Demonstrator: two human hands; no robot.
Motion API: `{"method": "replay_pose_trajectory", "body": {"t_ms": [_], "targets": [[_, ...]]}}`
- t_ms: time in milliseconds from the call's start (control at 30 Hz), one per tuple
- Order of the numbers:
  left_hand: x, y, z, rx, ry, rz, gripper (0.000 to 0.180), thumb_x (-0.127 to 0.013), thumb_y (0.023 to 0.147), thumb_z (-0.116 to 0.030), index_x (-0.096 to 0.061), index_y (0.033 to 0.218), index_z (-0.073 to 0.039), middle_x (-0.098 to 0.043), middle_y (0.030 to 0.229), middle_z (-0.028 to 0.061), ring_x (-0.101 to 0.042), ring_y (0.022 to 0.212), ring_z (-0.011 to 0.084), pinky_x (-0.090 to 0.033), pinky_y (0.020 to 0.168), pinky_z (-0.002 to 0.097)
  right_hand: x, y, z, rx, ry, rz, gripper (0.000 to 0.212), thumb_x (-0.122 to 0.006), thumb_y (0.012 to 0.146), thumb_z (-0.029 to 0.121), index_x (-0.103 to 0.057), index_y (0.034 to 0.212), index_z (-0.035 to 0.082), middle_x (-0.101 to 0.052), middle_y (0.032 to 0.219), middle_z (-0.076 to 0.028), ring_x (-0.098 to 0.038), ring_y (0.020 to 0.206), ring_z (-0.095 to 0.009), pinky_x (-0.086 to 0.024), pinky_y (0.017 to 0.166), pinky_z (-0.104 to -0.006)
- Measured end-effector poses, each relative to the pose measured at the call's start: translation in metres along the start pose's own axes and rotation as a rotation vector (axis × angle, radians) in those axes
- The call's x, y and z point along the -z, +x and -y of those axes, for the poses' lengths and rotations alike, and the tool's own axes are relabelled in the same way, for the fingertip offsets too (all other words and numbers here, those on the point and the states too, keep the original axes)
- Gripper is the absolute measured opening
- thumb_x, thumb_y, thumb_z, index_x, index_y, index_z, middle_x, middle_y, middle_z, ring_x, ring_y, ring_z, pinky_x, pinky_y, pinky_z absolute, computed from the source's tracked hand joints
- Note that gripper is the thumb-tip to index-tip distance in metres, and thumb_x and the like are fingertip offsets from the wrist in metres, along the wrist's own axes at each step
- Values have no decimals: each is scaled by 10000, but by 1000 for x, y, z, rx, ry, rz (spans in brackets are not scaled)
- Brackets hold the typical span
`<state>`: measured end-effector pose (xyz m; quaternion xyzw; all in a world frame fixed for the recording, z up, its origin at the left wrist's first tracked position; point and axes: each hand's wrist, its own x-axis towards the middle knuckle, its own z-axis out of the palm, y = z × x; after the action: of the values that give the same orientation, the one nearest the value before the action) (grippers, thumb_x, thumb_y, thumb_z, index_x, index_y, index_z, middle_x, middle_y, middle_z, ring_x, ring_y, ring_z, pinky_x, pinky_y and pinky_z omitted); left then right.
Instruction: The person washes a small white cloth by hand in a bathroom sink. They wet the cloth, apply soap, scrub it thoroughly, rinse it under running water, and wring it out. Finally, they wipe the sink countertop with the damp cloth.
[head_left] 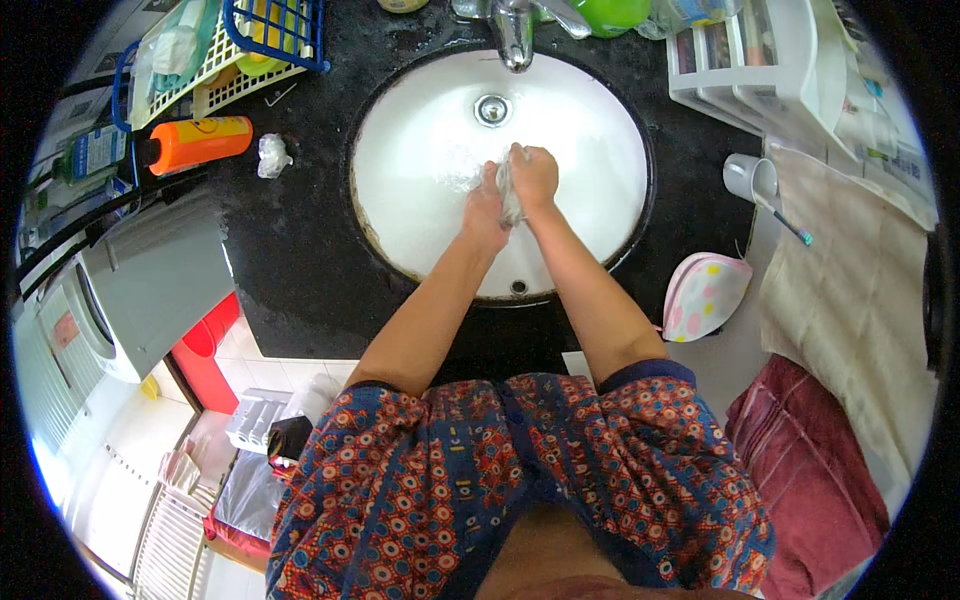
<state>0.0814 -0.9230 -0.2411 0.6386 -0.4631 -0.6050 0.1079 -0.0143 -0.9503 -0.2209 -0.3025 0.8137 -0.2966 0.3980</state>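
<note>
Both hands are over the white oval sink [410, 180], close together near its middle. Between them is a small, crumpled, whitish-grey thing [509, 196] that looks soft and wet, perhaps a small cloth. My right hand [534, 177] is closed round it from the right, the fingers curled. On its other side my left hand [484, 208] presses against it, its fingers pointing toward the drain [492, 110]. The metal tap [515, 40] stands at the sink's far edge. I cannot make out clearly whether water runs from it.
On the black counter [290, 250], an orange bottle [202, 144], a crumpled white lump [273, 156] and a basket [275, 30] lie left. To the right are a white drawer unit [725, 75], a white mug [745, 177], a toothbrush [790, 226] and a dotted pouch [705, 296].
</note>
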Motion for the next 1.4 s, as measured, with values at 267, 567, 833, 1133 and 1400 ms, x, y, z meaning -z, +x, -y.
{"method": "replay_pose_trajectory", "body": {"t_ms": [267,567,833,1133,1400], "targets": [[8,-3,-34,392,-909,-160,414,-457,964,-445,-563,875,-55,-565,884,67,-515,779,199,-446,771,358,-9,7,-48,434,-24,-92,315,-658,846,207,-546,656,-16,-532,741,-181,-512,725,-319,-406,684,-415],[26,-53,17,-399,278,-204,297,-657,835,-170,-590,1043,30,-535,1183,236,-532,1043,350,-440,890,412,86,-5,-54,457,-320,-14,289,-708,729,89,-542,955,20,-513,1081,-177,-476,1059,-344,-384,926,-414],[29,14,10,239,-887,-171,533,-520,932,-428,-426,1302,-55,-548,1181,138,-521,1097,252,-425,945,405,-3,46,-66,437,-404,-69,609,-697,740,190,-456,1285,61,-478,1255,-243,-478,1151,-372,-412,954,-397],[23,36,28,153,-1501,166,456,-484,946,-447,-481,1244,-101,-561,1071,107,-537,992,241,-454,895,390,-21,-67,34,424,-77,9,187,-637,793,161,-553,836,0,-580,841,-175,-587,755,-308,-468,707,-398],[55,36,32,-5,-1630,758,687,-399,876,-672,-543,1175,-69,-580,1061,115,-557,996,254,-463,885,413,-31,-85,35,708,-59,-89,214,-668,743,133,-489,715,21,-558,770,-158,-562,686,-349,-460,650,-393]]}}
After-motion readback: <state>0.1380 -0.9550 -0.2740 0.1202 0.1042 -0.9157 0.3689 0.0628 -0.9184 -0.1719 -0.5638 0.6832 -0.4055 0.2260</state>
